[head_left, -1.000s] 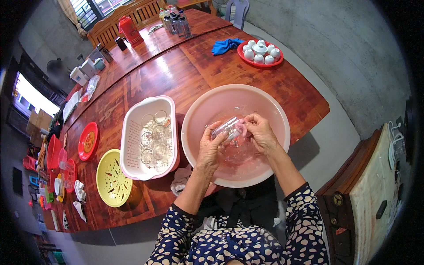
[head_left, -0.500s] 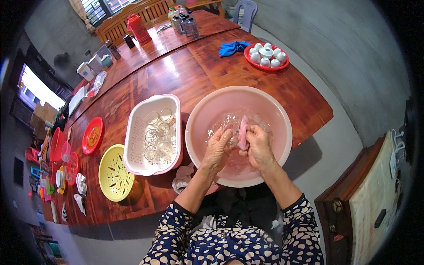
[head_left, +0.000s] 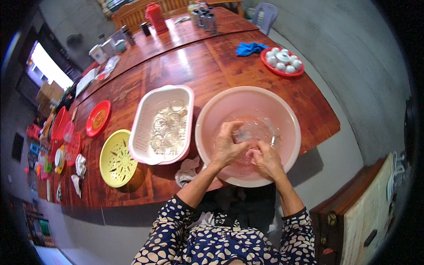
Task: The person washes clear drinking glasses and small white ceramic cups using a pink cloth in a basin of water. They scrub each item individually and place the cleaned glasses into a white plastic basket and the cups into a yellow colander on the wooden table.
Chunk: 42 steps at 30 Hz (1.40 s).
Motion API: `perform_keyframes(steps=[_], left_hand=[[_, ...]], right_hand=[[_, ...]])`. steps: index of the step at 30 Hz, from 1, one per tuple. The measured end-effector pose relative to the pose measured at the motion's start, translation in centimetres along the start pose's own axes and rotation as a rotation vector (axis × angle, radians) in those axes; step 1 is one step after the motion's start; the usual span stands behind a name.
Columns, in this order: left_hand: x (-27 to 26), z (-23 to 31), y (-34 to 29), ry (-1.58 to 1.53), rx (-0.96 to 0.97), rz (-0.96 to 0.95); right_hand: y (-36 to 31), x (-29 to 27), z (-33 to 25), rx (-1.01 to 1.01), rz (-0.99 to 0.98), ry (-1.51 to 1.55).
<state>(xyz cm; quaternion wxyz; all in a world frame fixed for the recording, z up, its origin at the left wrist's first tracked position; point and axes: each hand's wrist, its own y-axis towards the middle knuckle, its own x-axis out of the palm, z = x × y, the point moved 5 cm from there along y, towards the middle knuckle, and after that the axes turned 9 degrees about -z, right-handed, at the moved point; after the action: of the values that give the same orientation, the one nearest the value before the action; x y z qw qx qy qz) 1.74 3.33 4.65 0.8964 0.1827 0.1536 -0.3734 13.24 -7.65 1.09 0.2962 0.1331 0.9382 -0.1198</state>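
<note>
A wide pink basin (head_left: 291,119) with water in it stands at the table edge before me, and both my hands are inside it. My left hand (head_left: 229,145) curls around a clear glass (head_left: 240,131), which its fingers partly cover. Bunched in my right hand (head_left: 268,162) is a pink cloth (head_left: 252,153), pressed close to the glass. More clear glassware (head_left: 270,134) lies in the water beyond my hands. Left of the basin, several clear glasses (head_left: 169,138) stand in a white basket (head_left: 140,128) with a pink outer tub.
A yellow colander (head_left: 115,165) and a crumpled cloth (head_left: 188,171) lie nearby on the wooden table (head_left: 212,66). Farther off are a red plate (head_left: 98,118), a red tray (head_left: 289,74) of white cups, a blue cloth (head_left: 251,49) and a red thermos (head_left: 157,18). A cabinet (head_left: 344,216) stands right.
The view has shifted, so the table things sit farther right. My hands have gone lower into the basin; the left wraps round the glass and the cloth is more hidden in my right hand.
</note>
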Motion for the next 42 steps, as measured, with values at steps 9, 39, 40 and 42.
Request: perform_keyframes(steps=[9, 39, 40, 42], left_hand=[[0.4, 4.8, -1.2, 0.795, 0.327, -0.027], [-29.1, -7.3, -1.6, 0.342, -0.135, 0.387], [-29.4, -8.3, -1.3, 0.338, -0.176, 0.363], [-29.5, -10.0, -0.8, 0.326, -0.256, 0.313]], right_hand=[[-0.9, -0.6, -1.5, -0.093, 0.016, -0.038], [-0.8, -0.5, -2.4, -0.037, 0.044, 0.127], [-0.8, -0.6, -2.5, -0.034, 0.039, 0.113], [-0.9, -0.6, -2.7, -0.006, 0.023, 0.136]])
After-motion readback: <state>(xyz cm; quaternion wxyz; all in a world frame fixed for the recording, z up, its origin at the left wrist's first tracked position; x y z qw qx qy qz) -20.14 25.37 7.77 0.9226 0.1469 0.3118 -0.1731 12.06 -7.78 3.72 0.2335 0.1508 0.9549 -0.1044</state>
